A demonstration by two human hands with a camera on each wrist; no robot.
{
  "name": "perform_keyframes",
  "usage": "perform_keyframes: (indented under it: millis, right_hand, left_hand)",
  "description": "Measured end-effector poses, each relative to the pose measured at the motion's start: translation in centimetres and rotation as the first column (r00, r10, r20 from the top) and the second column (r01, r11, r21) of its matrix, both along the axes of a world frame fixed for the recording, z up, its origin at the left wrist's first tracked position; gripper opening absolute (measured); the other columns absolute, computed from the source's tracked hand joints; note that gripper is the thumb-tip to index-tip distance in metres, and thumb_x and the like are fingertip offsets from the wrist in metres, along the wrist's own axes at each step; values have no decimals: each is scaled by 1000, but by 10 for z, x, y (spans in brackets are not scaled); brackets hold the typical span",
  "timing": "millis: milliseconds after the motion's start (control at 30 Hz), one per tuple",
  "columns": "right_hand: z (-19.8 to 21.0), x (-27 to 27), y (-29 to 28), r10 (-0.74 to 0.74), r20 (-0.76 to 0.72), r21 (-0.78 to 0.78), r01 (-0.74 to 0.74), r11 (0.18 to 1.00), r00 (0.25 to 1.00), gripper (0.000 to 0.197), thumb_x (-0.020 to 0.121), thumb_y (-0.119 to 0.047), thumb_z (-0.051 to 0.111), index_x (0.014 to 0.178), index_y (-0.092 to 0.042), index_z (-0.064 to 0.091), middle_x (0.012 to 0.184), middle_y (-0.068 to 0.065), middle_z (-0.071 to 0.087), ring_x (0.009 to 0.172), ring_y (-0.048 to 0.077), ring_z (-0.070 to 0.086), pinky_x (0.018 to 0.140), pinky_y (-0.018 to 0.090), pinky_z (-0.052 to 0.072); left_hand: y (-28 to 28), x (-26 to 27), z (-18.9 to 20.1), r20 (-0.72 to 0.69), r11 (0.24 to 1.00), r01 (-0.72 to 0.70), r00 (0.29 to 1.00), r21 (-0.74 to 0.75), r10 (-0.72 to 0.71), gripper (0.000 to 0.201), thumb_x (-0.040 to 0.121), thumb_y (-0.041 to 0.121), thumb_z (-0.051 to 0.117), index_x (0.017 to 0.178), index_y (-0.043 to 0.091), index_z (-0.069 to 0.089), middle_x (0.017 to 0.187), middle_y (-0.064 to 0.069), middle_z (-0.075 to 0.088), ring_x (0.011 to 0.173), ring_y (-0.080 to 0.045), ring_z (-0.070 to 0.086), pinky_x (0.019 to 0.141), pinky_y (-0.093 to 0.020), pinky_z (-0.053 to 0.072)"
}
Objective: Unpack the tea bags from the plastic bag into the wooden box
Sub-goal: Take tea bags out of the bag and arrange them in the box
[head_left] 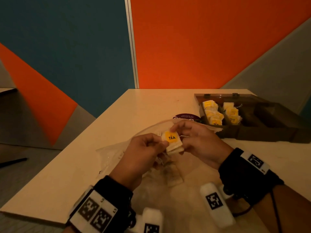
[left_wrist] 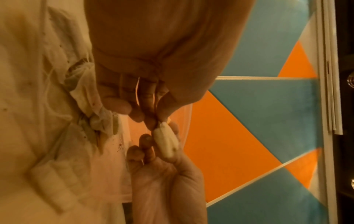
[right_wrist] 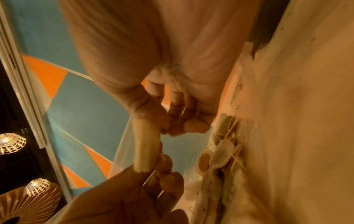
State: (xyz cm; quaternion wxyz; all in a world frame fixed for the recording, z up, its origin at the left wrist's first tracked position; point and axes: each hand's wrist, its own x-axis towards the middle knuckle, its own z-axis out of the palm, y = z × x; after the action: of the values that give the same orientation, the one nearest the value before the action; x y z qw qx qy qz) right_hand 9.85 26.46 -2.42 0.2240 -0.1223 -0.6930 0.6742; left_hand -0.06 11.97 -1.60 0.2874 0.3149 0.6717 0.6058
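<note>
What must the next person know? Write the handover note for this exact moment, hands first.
Left hand: pinches the left edge of a small stack of tea bags.
Right hand: pinches the same stack from the right; its top yellow tag reads TEA.
The stack is held above the plastic bag, which lies open on the table with more tea bags inside.
Wooden box: open, at the far right; its two leftmost compartments already hold tea bags, the others look empty.
Left: carry this stack to the box, then empty the rest of the bag.
</note>
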Motion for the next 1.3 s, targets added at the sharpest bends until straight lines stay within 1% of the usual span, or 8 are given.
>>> perform_keyframes:
  millis: [133,367,567,733,867,1000,1133,1300]
  right_hand:
    - [-2,4,2,-48,117,-157,67,985,992,22,93,-14,58,108,1,62,92,15,61,67,21,57,53,33,42]
    - [-2,3,0,-148,113,57,143,988,983,15,86,-9,70,74,-8,60,56,6,54,49,15,50,47,27,39]
    - [-1,9,-2,-4,324,294,-97,951,946,27,77,-24,80,89,-7,63,62,13,60,54,19,51,50,30,40]
    - [-5,4,-10,-6,530,570,-351,743,848,45,63,-50,84,96,-23,68,87,5,69,73,16,61,74,42,53]
    - [-7,0,-16,19,562,609,-429,667,827,32,69,-36,84,93,-23,68,73,-6,62,68,10,58,71,40,52]
    - [-3,5,-9,9,517,629,-387,675,856,6,81,-26,76,84,-23,71,79,4,68,67,10,56,66,39,50]
    - [-2,14,6,-12,454,198,-88,976,891,4,91,-10,63,88,-9,65,73,16,60,56,27,50,48,30,37]
    - [0,8,5,106,307,-384,22,923,946,13,97,-11,47,97,-8,59,82,14,62,60,20,60,50,28,44]
  left_hand:
    - [9,-2,-5,-92,998,-65,994,-6,64,12,87,9,66,77,2,66,59,-7,60,58,-24,52,43,-25,39]
    - [12,-3,-2,-94,1000,5,996,25,-3,29,86,29,68,79,2,70,61,-4,56,56,-13,52,47,-25,42]
    - [15,-9,-10,-31,996,-77,996,43,79,25,90,19,65,79,-5,65,66,-15,55,52,-20,49,41,-20,40]
    - [16,-10,-14,69,992,-117,991,49,114,28,93,16,60,66,12,61,59,-5,63,52,-20,60,50,-29,48]
    - [14,-12,-15,111,987,-141,985,72,132,33,92,15,61,59,13,58,54,-5,60,45,-18,56,44,-25,46]
    - [12,-12,-16,139,988,-110,986,106,95,29,92,15,60,63,11,61,64,-13,62,49,-23,59,42,-24,44]
    - [11,-11,-15,202,988,-50,979,146,20,25,94,15,55,74,8,67,67,-11,67,52,-19,60,43,-22,42]
    - [13,-14,-18,216,985,5,975,172,-42,18,91,16,59,86,-1,59,86,-23,60,73,-28,54,61,-34,41]
